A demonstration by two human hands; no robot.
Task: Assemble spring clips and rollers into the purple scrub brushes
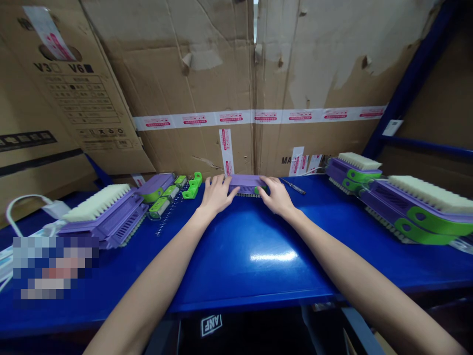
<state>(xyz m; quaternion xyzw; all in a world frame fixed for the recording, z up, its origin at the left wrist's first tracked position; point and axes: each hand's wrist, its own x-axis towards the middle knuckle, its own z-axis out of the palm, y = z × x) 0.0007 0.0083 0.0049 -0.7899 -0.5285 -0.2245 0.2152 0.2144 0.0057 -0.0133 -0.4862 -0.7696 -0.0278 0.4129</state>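
Observation:
A purple brush [245,182] lies bristles-down at the back of the blue table, against the cardboard. My left hand [217,195] closes around its left end, thumb along the front side. At the opposite end, my right hand [275,196] grips the brush with the thumb over a bright green part. The fingertips behind the brush are partly hidden. Just left of my left hand lies a green plastic bracket [192,186]. A small screwdriver [293,186] rests to the right of my right hand.
Stacked purple brushes [107,217] stand at the left, with green parts [164,199] and springs [170,212] beside them. More brush stacks [417,207] are at the right. Tall cardboard [192,74] walls the back of the blue table [236,266]. A white cable [22,197] lies far left.

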